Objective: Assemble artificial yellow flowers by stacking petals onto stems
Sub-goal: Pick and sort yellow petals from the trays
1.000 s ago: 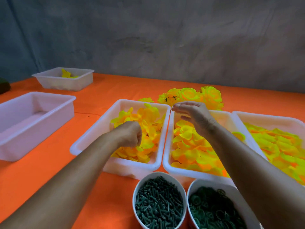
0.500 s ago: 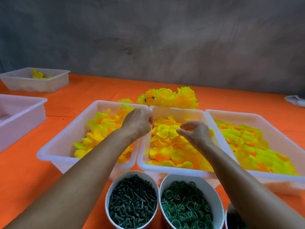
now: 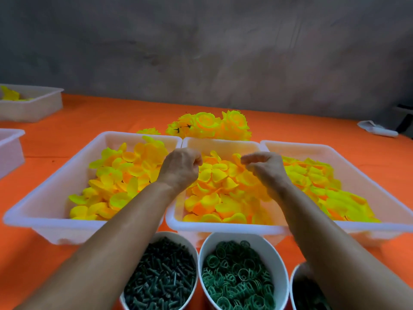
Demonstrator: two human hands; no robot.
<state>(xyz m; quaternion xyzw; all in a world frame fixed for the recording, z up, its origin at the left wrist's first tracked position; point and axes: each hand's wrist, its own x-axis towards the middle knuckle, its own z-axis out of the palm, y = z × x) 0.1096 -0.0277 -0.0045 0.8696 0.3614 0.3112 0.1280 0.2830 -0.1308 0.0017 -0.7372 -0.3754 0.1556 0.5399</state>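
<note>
Farthest left on the orange table [image 3: 73,117], two white bins sit at its left edge: one far back holding a few yellow pieces [image 3: 31,104], another cut off by the frame [image 3: 11,148]. Next comes the left tray [image 3: 51,198], filled with loose yellow petals [image 3: 120,182]. The left hand [image 3: 181,166] hovers over the seam between this tray and the middle tray [image 3: 225,227]; its fingers are curled into a loose fist, and a thin wire-like stem [image 3: 182,144] seems to rise from its top, though what the fingers enclose cannot be told. Behind the trays, toward the table's far edge, lies a cluster of finished yellow flowers [image 3: 214,126]. The right hand [image 3: 266,168] hangs over the middle tray's petals, fingers bent with thumb and fingertips close together; whether it pinches anything is not clear. The right tray [image 3: 366,175] holds more petals. Along the near edge stand white cups: dark green stems [image 3: 161,280], green rings [image 3: 239,278], and a third [image 3: 297,287] mostly hidden by the right forearm. A pale object [image 3: 377,129] lies near the far right edge.
</note>
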